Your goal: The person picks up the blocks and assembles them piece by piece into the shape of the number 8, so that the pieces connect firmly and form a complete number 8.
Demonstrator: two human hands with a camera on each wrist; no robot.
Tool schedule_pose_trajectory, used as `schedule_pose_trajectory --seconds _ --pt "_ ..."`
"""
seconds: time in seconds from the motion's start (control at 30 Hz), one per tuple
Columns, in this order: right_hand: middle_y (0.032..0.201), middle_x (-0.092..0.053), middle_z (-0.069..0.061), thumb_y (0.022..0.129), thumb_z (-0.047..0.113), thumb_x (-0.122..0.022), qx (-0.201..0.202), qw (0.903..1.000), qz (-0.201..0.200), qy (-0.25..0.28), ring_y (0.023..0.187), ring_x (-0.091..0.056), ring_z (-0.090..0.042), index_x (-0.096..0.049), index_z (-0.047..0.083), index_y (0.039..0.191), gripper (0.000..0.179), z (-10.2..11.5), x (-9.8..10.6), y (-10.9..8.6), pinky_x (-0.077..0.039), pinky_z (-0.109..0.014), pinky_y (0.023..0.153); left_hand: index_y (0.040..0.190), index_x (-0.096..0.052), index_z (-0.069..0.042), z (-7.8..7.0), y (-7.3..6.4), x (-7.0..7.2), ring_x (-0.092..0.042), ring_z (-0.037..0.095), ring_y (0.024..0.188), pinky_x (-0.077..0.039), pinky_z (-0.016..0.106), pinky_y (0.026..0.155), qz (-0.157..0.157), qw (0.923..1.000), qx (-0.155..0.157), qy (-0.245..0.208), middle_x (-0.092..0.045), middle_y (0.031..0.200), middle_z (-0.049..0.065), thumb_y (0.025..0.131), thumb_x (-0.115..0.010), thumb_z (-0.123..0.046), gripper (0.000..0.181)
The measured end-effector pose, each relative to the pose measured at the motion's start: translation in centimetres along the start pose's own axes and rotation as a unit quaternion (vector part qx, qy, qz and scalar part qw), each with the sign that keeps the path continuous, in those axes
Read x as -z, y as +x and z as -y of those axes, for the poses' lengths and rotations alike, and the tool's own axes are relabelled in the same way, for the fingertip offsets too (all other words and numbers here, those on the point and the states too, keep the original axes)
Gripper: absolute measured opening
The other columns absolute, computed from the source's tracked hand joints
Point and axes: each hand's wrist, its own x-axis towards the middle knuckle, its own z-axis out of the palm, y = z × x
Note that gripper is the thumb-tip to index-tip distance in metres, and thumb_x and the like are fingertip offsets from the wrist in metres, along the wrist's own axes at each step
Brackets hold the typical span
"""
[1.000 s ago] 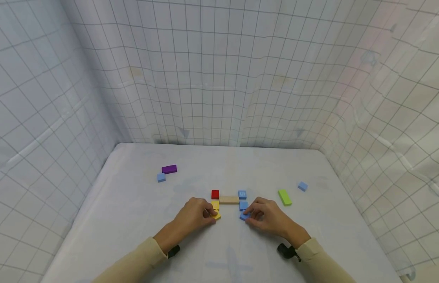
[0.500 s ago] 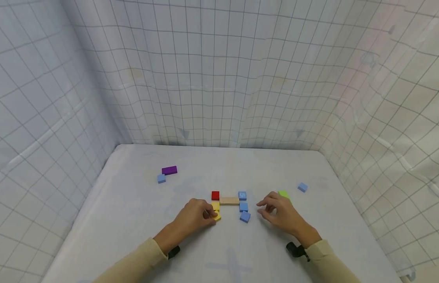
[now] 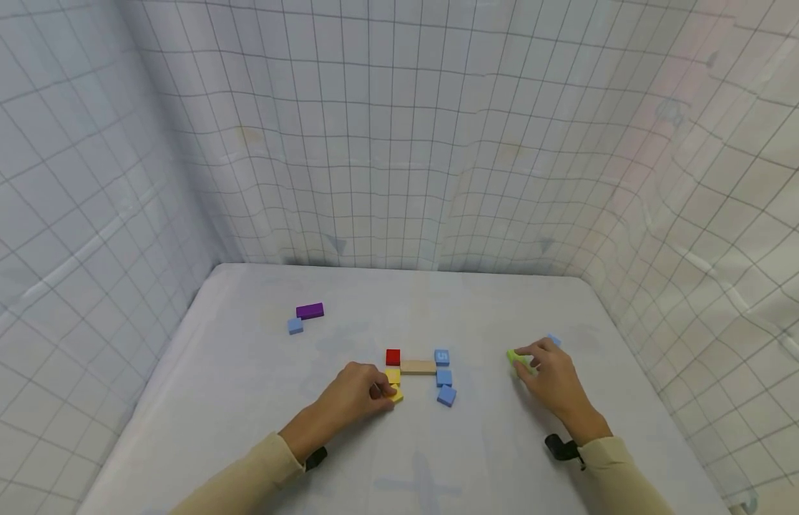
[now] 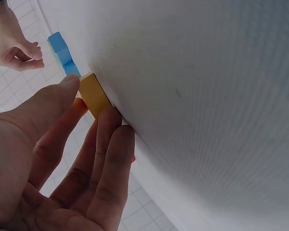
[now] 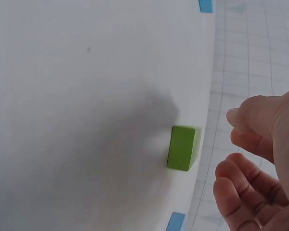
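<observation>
My left hand (image 3: 357, 390) pinches a yellow block (image 4: 94, 94) at the near end of a small block layout. Just beyond it lies another yellow block (image 3: 392, 375), then a red block (image 3: 393, 356). A plain wooden plank (image 3: 418, 367) spans from there to a blue block marked 5 (image 3: 441, 356). Nearer me are a blue block (image 3: 444, 377) and a slightly turned blue block (image 3: 447, 395). On the right, my right hand (image 3: 554, 379) hovers by a lime-green block (image 5: 181, 148), thumb and fingers apart. The right wrist view shows a gap between fingertips and block.
A purple block (image 3: 310, 311) and a light blue block (image 3: 295, 326) lie together at the back left. Partly hidden behind my right hand is another blue block (image 3: 554, 339). Gridded white curtains (image 3: 399, 143) enclose the white table (image 3: 425, 458) at the back and sides.
My right hand has let go of the near blue block and moved right to the green block. The left hand has stayed on the yellow block.
</observation>
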Motion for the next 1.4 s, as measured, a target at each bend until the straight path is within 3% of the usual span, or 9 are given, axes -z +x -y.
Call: schedule_pose_trajectory --seconds 0.13,0.4,0.93,1.17,1.4 --pt "0.100 -0.074 -0.019 0.089 -0.007 -0.095 -0.029 0.9995 0.006 0.010 0.079 -0.076 -0.027 -0.088 -0.002 0.111 0.024 -0.7 0.3 -0.2 -0.065 -0.034 0.066 0.101 -0.092 -0.008 0.2 0.0 0.0 -0.067 0.004 0.078 -0.060 0.021 0.073 0.003 1.0000 -0.004 0.002 -0.087 0.097 0.002 0.091 -0.100 -0.006 0.013" --pt "0.107 -0.077 -0.021 0.092 0.000 -0.097 -0.094 0.9937 0.056 0.024 0.083 -0.078 -0.026 -0.088 -0.003 0.113 0.023 -1.3 0.2 -0.7 -0.064 -0.030 0.071 0.102 -0.093 -0.009 0.3 0.0 0.0 -0.068 0.006 0.079 -0.059 0.020 0.072 0.009 0.9998 0.007 -0.014 -0.086 0.095 0.000 0.091 -0.100 -0.007 0.013" --pt "0.108 -0.079 -0.018 0.091 0.001 -0.098 -0.140 0.9857 0.081 0.047 0.086 -0.080 -0.027 -0.089 -0.001 0.110 0.020 -1.5 -0.2 -0.9 -0.065 -0.027 0.075 0.104 -0.093 -0.012 0.5 -0.1 0.1 -0.064 0.007 0.078 -0.055 0.019 0.069 0.012 0.9991 0.020 -0.034 -0.085 0.095 -0.003 0.092 -0.100 -0.010 0.014" --pt "0.106 -0.081 -0.010 0.091 0.006 -0.099 -0.141 0.9826 0.108 0.054 0.084 -0.076 -0.016 -0.092 0.005 0.110 0.021 -1.1 0.0 -0.8 -0.062 -0.024 0.075 0.104 -0.093 -0.012 0.7 0.0 0.0 -0.063 0.007 0.077 -0.053 0.020 0.069 0.015 0.9991 0.018 -0.035 -0.084 0.094 -0.004 0.092 -0.100 -0.010 0.014" --pt "0.111 -0.082 -0.002 0.093 0.006 -0.098 -0.107 0.9807 0.145 0.076 0.089 -0.073 -0.007 -0.093 0.013 0.112 0.021 -0.7 0.2 -0.9 -0.063 -0.023 0.079 0.104 -0.093 -0.011 0.8 0.0 0.1 -0.061 0.007 0.076 -0.052 0.020 0.066 0.013 0.9992 0.014 -0.034 -0.084 0.093 -0.003 0.092 -0.100 -0.010 0.014"
